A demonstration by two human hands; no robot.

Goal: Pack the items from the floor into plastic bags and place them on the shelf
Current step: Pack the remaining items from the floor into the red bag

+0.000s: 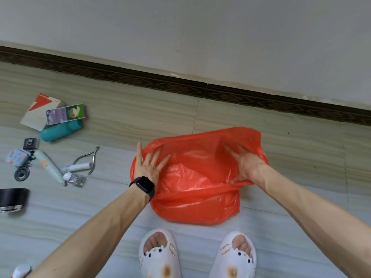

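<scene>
Leftward, leaves teal bottle (pixel 60 130), box (pixel 66 113) and nippers (pixel 88 159) scattered on the floor (pixel 301 157), spreads left hand (pixel 149 166) with straight fingers inside the red plastic bag (pixel 196 197) at centre, and pushes right hand (pixel 244 164), seemingly just as flat behind the film, against the bag's right side.

Looks like a home: a plain pale wall (pixel 180 27) above a dark patterned skirting band (pixel 140 77), with streaky floor tiles (pixel 281 141) just below it. Well below the skirting are white cartoon slippers (pixel 158 255) (open-toed, little faces). Down-left of it lie a teal bottle (pixel 60 131) and cuticle nippers (pixel 88 159).
</scene>
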